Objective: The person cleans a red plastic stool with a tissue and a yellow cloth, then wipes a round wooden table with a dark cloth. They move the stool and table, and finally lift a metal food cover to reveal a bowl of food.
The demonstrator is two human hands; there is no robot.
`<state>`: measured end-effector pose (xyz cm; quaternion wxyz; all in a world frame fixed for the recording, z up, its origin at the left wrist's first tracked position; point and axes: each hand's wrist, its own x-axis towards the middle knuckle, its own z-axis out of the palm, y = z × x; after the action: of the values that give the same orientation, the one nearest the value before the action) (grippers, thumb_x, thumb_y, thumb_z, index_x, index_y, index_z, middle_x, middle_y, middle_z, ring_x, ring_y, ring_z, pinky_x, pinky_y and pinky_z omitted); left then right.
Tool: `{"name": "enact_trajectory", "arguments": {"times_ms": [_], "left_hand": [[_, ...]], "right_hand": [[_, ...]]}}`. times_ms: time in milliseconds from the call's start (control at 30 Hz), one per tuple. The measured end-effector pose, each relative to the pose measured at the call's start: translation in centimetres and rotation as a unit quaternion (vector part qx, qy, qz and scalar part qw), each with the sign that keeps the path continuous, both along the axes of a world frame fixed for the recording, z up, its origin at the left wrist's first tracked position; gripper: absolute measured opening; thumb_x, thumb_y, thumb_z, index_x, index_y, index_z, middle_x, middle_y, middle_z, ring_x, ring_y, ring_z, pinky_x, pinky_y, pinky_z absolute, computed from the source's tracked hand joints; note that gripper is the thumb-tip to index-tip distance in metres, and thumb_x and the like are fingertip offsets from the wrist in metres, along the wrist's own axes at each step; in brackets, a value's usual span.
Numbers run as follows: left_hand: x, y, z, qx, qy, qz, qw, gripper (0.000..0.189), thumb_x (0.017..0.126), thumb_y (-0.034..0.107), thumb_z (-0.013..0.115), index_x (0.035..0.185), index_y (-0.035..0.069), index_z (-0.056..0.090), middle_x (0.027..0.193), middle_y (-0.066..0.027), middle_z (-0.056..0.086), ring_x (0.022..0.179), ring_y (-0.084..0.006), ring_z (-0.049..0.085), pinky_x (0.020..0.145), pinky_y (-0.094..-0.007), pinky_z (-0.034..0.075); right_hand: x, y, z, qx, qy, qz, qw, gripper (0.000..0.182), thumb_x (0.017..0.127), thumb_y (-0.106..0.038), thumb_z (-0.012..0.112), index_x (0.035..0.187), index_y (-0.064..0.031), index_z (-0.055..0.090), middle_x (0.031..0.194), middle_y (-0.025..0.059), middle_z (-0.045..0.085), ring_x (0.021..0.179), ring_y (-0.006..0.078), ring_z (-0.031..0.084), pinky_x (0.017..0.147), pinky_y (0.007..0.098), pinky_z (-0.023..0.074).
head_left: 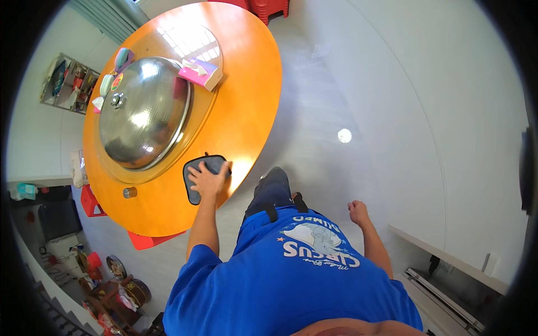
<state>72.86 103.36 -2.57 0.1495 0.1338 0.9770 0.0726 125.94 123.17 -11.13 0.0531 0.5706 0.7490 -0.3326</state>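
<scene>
My left hand (207,179) lies flat with spread fingers on a dark grey cloth (193,192) with black edging and a small hanging loop. The cloth rests near the rim of a round orange wooden table (248,105). My right hand (357,211) hangs beside my body over the floor, its fingers curled, and I see nothing in it. Beyond the cloth, a large perforated stainless-steel dome cover (147,113) sits on a glass turntable (212,107). A small glass-like cup (130,192) stands on the table to the left of the cloth.
A pink and purple tissue box (201,74) stands beside the dome. Red plastic stools (269,8) are stacked behind the table; another red stool (147,240) is tucked under its near edge. A wall shelf (69,84) hangs at left. Clutter and a round drum-like container (136,293) stand lower left.
</scene>
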Motion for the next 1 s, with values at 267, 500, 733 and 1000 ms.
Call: {"name": "enact_trajectory", "arguments": {"times_ms": [267, 500, 733, 1000], "left_hand": [[-2.9, 3.7, -4.2, 0.001, 0.07, -0.124, 0.99, 0.049, 0.103, 0.036, 0.044, 0.139, 0.002, 0.045, 0.167, -0.0207, 0.01, 0.151, -0.05, 0.002, 0.114, -0.0736, 0.0], [-7.0, 27.7, -5.3, -0.051, 0.125, -0.083, 0.987, 0.096, 0.097, 0.064, 0.04, 0.155, -0.009, 0.018, 0.163, -0.0328, 0.009, 0.148, -0.0569, 0.004, 0.106, -0.0812, 0.006], [-24.7, 52.7, -8.3, 0.011, 0.18, -0.108, 0.978, 0.105, 0.09, 0.073, 0.043, 0.154, -0.008, 0.024, 0.161, -0.036, 0.009, 0.144, -0.0642, 0.005, 0.098, -0.0868, 0.008], [-41.5, 68.4, -9.9, 0.016, 0.213, -0.216, 0.953, 0.107, 0.086, 0.08, 0.043, 0.158, 0.003, 0.022, 0.164, -0.0268, 0.015, 0.148, -0.0558, 0.01, 0.107, -0.0809, 0.008]], "right_hand": [[3.0, 2.4, -2.8, -0.023, -0.08, -0.017, 0.996, 0.031, 0.093, -0.025, 0.06, 0.078, 0.0012, 0.068, 0.08, 0.0254, 0.068, 0.079, 0.0413, 0.067, 0.073, 0.0464, 0.0523], [2.5, 8.5, -1.3, -0.115, -0.117, -0.071, 0.984, 0.033, 0.094, -0.026, 0.059, 0.079, 0.0009, 0.069, 0.079, 0.0253, 0.068, 0.081, 0.0438, 0.067, 0.077, 0.0495, 0.053], [-10.2, 27.5, 4.4, -0.098, -0.083, -0.041, 0.991, 0.032, 0.097, -0.023, 0.059, 0.081, 0.0037, 0.067, 0.076, 0.0223, 0.068, 0.071, 0.0346, 0.065, 0.069, 0.0426, 0.0512], [-20.5, 35.3, 7.7, -0.182, -0.029, -0.068, 0.981, 0.031, 0.101, -0.024, 0.058, 0.083, 0.0013, 0.062, 0.068, 0.0058, 0.058, 0.064, 0.0137, 0.051, 0.061, 0.0316, 0.0453]]}}
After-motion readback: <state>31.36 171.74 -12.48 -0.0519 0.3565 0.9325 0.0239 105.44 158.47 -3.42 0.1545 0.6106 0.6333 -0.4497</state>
